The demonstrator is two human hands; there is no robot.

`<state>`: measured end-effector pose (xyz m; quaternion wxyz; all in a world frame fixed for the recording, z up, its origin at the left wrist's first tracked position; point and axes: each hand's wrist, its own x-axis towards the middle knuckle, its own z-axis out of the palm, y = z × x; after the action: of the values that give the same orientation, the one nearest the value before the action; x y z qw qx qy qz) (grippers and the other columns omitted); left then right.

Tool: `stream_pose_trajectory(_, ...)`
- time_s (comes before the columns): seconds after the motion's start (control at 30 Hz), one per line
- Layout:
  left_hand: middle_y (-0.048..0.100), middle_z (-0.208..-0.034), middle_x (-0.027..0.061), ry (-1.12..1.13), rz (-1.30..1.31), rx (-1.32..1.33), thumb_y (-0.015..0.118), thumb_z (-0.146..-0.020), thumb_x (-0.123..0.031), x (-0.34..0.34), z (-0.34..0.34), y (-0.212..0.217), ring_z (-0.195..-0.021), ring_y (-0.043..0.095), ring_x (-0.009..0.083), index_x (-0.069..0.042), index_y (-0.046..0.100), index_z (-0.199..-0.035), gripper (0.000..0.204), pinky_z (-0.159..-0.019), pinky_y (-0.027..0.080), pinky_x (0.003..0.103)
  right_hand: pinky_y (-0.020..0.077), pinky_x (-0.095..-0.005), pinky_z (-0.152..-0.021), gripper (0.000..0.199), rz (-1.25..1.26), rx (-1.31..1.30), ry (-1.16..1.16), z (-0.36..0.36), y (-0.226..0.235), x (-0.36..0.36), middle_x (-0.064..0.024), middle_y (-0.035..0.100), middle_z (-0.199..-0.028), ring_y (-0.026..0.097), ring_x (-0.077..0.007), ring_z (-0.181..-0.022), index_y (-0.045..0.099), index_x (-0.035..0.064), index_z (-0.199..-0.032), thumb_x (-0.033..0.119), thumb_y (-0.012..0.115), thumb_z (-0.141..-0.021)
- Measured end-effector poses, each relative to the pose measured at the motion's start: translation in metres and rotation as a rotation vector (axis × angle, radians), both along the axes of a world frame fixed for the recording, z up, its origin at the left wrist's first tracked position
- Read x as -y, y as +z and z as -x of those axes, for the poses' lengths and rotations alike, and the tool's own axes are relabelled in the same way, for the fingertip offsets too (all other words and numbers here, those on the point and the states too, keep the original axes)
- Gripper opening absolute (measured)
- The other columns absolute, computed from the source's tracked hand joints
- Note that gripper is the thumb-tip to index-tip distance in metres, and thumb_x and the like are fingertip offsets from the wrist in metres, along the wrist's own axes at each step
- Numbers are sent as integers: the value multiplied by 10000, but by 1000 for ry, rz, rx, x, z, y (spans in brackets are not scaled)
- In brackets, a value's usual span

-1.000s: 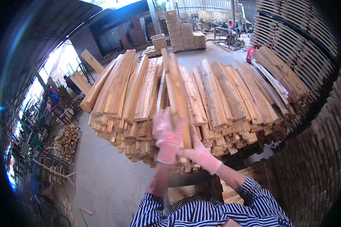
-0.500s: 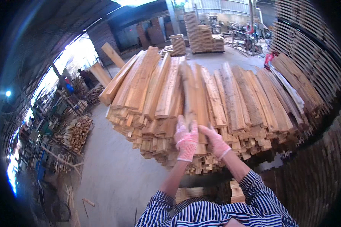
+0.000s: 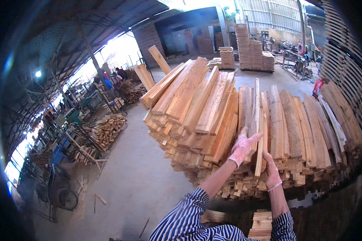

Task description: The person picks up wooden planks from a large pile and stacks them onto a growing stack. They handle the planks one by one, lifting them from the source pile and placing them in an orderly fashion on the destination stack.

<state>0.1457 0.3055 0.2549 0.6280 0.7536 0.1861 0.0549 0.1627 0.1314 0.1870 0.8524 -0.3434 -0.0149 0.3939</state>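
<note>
A wide stack of rough-sawn wooden planks (image 3: 189, 90) fans out in front of me, near ends facing my body. My left hand (image 3: 244, 148), in a pink and white knit glove, closes round the near part of a wooden plank (image 3: 253, 116) standing on edge, its thumb laid across the top. Just right of it, my right hand (image 3: 272, 172), gloved alike, is curled at the near end of a narrow plank (image 3: 260, 154); its fingertips are partly hidden by the wood. Left of my left hand, a lower orange-toned plank (image 3: 226, 140) shows in a gap.
Tall stacks of slatted wood (image 3: 245, 48) stand at the back, and another (image 3: 348, 64) rises at far right. A heap of offcuts (image 3: 108, 130), a wheeled cart (image 3: 66, 197) and a person (image 3: 120, 74) are at left. Loose sticks (image 3: 100, 198) lie on the concrete floor.
The view has swung left, so the stack sits further right in it. Both hands have moved right along the planks, and planks in the middle have shifted, exposing the orange-toned one.
</note>
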Motion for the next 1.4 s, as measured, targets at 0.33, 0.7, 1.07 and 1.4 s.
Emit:
stream_pose_trajectory(0.33, 574, -1449, 122, -57, 1084, 215, 599, -961, -518, 84, 133, -99, -1332, 529, 276, -71, 522, -1461, 675, -1154, 393, 431, 422, -350, -1092, 935, 381, 401, 157, 125, 27, 178, -102, 535, -1411, 537, -230, -1266, 309, 33, -1573, 259, 762, -786)
stream_pose_trajectory(0.7, 579, -1415, 115, -236, 962, 95, 547, -901, -752, 164, 166, -169, -1276, 567, 249, -93, 477, -1487, 885, -1094, 479, 453, 519, -355, -964, 1060, 807, 581, -62, 161, -45, 216, -136, 599, -1295, 603, -214, -1104, 379, -17, -1488, 185, 929, -605)
stream_pose_trajectory(1.07, 657, -1229, 31, -488, 840, 55, 836, -795, -235, 236, 177, -166, -1105, 622, 165, -54, 552, -1360, 658, -966, 533, 362, 463, -396, -1080, 1121, 1146, 694, -318, 213, 1, 259, -170, 598, -1376, 593, -305, -1266, 331, 110, -1537, 418, 912, -630)
stream_pose_trajectory(1.4, 739, -1027, 85, -1073, 753, -109, 929, -672, -21, 361, 142, -201, -992, 708, 229, -27, 653, -1201, 597, -888, 589, 364, 496, -339, -1037, 948, 1272, 647, -599, 254, -151, 399, -109, 606, -1304, 609, -244, -1209, 363, 125, -1440, 262, 908, -677)
